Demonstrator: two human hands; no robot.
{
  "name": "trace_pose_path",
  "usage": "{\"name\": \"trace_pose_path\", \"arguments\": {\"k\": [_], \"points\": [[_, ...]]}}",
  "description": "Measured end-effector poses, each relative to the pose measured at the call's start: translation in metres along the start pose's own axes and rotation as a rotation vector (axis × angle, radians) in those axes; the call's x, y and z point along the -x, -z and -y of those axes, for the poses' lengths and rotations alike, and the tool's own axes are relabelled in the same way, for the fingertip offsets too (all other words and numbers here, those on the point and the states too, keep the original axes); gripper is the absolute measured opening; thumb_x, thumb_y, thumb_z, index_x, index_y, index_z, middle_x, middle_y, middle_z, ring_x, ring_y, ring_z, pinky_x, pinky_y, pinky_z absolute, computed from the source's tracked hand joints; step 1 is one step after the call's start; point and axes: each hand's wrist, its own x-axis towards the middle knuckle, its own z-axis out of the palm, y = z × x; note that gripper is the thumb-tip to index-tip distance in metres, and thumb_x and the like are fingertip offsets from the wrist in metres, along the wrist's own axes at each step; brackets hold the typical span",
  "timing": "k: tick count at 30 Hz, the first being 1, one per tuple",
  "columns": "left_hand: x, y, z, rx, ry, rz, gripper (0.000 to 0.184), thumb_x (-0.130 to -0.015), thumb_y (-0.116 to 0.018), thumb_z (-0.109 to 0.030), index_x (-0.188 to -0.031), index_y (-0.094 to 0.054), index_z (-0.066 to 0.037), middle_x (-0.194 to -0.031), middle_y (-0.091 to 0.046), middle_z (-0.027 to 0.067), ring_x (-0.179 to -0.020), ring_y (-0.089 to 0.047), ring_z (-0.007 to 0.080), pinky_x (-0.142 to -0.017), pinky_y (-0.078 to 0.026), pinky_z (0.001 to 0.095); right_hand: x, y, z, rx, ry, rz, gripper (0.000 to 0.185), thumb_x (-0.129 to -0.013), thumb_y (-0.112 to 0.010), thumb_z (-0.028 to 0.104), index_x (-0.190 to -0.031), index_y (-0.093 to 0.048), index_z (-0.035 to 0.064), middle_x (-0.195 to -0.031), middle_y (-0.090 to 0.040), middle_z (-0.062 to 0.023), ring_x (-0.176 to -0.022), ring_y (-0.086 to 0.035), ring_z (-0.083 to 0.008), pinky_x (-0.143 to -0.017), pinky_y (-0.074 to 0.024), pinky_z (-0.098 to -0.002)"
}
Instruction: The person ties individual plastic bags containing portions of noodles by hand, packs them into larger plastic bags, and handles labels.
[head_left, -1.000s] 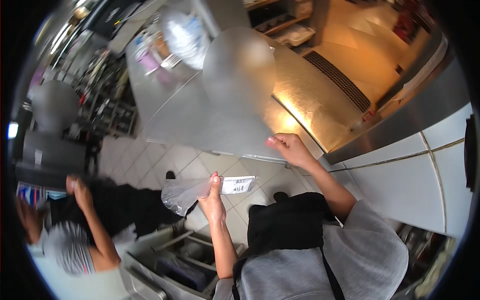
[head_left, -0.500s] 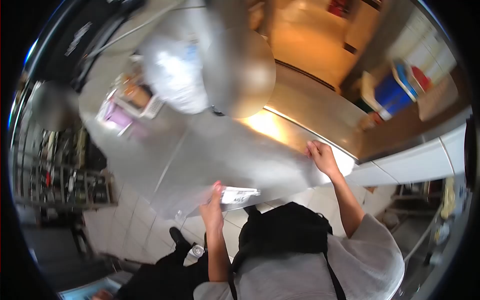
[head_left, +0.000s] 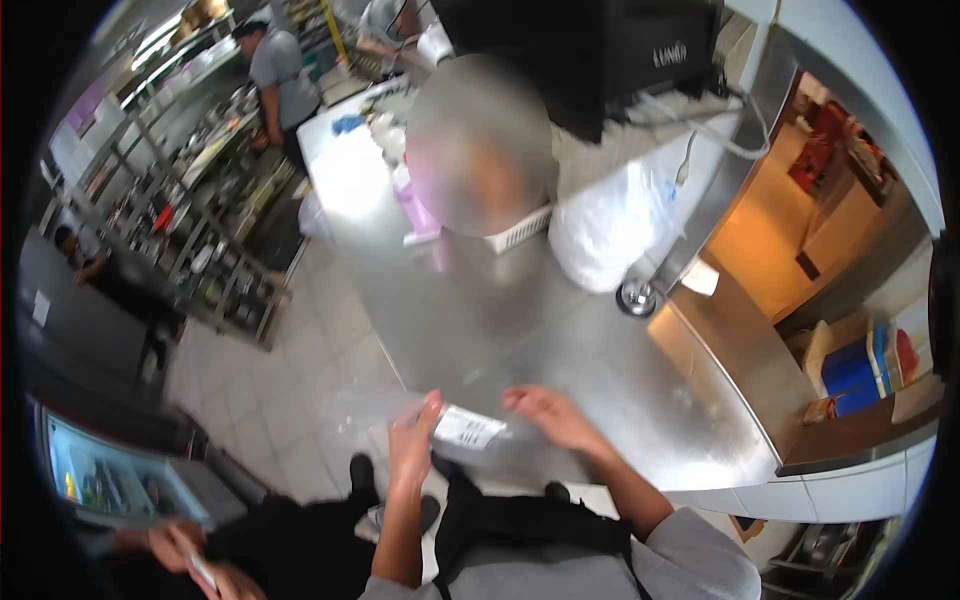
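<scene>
- The left hand (head_left: 408,445) pinches a clear bag (head_left: 375,412) between thumb and fingers, close to its white label (head_left: 468,427).
- The bag is held up in front of the person's tummy, by the near edge of the counter (head_left: 470,320). It looks thin and see-through.
- The right hand (head_left: 552,418) is near the label end of the bag, with its fingers bent. From here I cannot tell if it touches the bag or pinches anything.
- The counter is shiny metal. A puffy white sack (head_left: 612,225) sits on it, past the hands.
- Just beside the sack is a small round metal thing (head_left: 636,297), and near that a white card (head_left: 700,277).
- A white basket (head_left: 522,232) is on the other side of the sack. A round blur hides most of it.
- Behind the sack there is a big black box (head_left: 660,50) with pale letters, and a white cord (head_left: 745,150).
- A blue tub (head_left: 850,380) is off to the right.
- Down on the left, a co-worker's two hands (head_left: 190,560) hold something thin and pale, near a glass fridge (head_left: 125,470).
- Far back, a person in a grey top (head_left: 283,75) stands by a metal rack (head_left: 185,235) full of kitchen things.
</scene>
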Motion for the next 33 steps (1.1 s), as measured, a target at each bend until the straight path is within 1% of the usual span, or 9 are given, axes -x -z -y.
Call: {"name": "trace_pose_path", "arguments": {"k": [3, 6, 8, 11, 15, 21, 25, 30, 33], "points": [[-0.053, 0.038, -0.007, -0.013, 0.005, 0.103, 0.030, -0.082, -0.062, -0.009, -0.106, -0.057, 0.009, -0.098, -0.061, 0.0123, -0.089, -0.057, 0.0162, -0.082, -0.045, 0.0280, -0.064, -0.057, 0.012, 0.133, 0.032, 0.140, 0.036, -0.092, -0.048, 0.030, -0.115, -0.055, 0.0026, -0.099, -0.063, -0.0105, -0.088, -0.056, -0.0142, -0.080, -0.0441, -0.0283], [-0.124, 0.078, -0.016, -0.058, -0.114, 0.138, 0.028, -0.083, -0.062, -0.009, -0.103, -0.057, 0.010, -0.096, -0.061, 0.0117, -0.086, -0.058, 0.0162, -0.080, -0.046, 0.0262, -0.131, -0.107, 0.011, 0.183, 0.092, 0.001, 0.031, -0.090, -0.051, 0.032, -0.093, -0.063, 0.0041, -0.072, -0.060, -0.0130, -0.066, -0.054, -0.0204, -0.064, -0.0439, -0.0335], [-0.159, 0.093, -0.044, -0.022, -0.075, 0.192, 0.028, -0.083, -0.061, -0.009, -0.104, -0.056, 0.009, -0.096, -0.059, 0.0110, -0.087, -0.057, 0.0157, -0.079, -0.045, 0.0259, -0.169, -0.132, 0.007, 0.132, 0.072, -0.069, 0.028, -0.089, -0.054, 0.030, -0.090, -0.063, 0.0036, -0.066, -0.055, -0.0088, -0.060, -0.047, -0.0127, -0.058, -0.0415, -0.0297], [-0.199, 0.115, -0.068, 0.019, -0.035, 0.257, 0.030, -0.084, -0.060, -0.009, -0.107, -0.054, 0.008, -0.098, -0.058, 0.0103, -0.087, -0.055, 0.0147, -0.076, -0.044, 0.0256, -0.212, -0.168, 0.010, 0.115, 0.112, -0.205, 0.025, -0.088, -0.054, 0.028, -0.090, -0.063, 0.0046, -0.066, -0.056, -0.0098, -0.060, -0.049, -0.0134, -0.058, -0.0419, -0.0302], [-0.256, 0.152, -0.086, 0.029, 0.134, 0.378, 0.031, -0.084, -0.058, -0.007, -0.112, -0.053, 0.006, -0.100, -0.055, 0.0090, -0.086, -0.054, 0.0134, -0.074, -0.044, 0.0259, -0.271, -0.193, 0.016, 0.153, 0.082, -0.276, 0.024, -0.087, -0.054, 0.027, -0.090, -0.064, 0.0055, -0.067, -0.059, -0.0139, -0.057, -0.057, -0.0242, -0.056, -0.0449, -0.0360], [-0.334, 0.192, -0.107, -0.371, 0.052, 0.300, 0.022, -0.081, -0.064, -0.013, -0.095, -0.059, 0.004, -0.088, -0.058, 0.0052, -0.081, -0.052, 0.0118, -0.072, -0.042, 0.0243, -0.362, -0.218, 0.027, 0.238, 0.000, -0.122, 0.027, -0.085, -0.057, 0.031, -0.092, -0.065, 0.0060, -0.069, -0.059, -0.0124, -0.061, -0.056, -0.0194, -0.059, -0.0447, -0.0315], [-0.387, 0.209, -0.137, -0.290, -0.025, 0.161, 0.022, -0.079, -0.067, -0.017, -0.089, -0.061, 0.003, -0.085, -0.060, 0.0047, -0.078, -0.053, 0.0132, -0.074, -0.042, 0.0263, -0.438, -0.217, 0.024, 0.138, 0.095, -0.202, 0.035, -0.082, -0.061, 0.036, -0.099, -0.064, 0.0050, -0.079, -0.063, -0.0115, -0.070, -0.059, -0.0188, -0.065, -0.0468, -0.0312], [-0.469, 0.226, -0.174, -0.214, 0.000, 0.212, 0.029, -0.079, -0.067, -0.021, -0.091, -0.061, 0.004, -0.088, -0.059, 0.0064, -0.080, -0.053, 0.0144, -0.075, -0.042, 0.0276, -0.521, -0.207, 0.042, 0.144, 0.090, -0.311, 0.041, -0.084, -0.058, 0.034, -0.108, -0.059, 0.0009, -0.093, -0.063, -0.0151, -0.078, -0.060, -0.0214, -0.071, -0.0478, -0.0316], [-0.516, 0.233, -0.193, -0.327, -0.052, 0.261, 0.032, -0.080, -0.066, -0.025, -0.092, -0.061, 0.004, -0.089, -0.059, 0.0071, -0.081, -0.053, 0.0148, -0.076, -0.042, 0.0285, -0.592, -0.090, 0.081, 0.925, 0.216, -1.514, 0.023, -0.086, -0.050, 0.012, -0.106, -0.050, 0.0005, -0.096, -0.058, -0.0189, -0.064, -0.058, -0.0265, -0.055, -0.0466, -0.0371]]}}
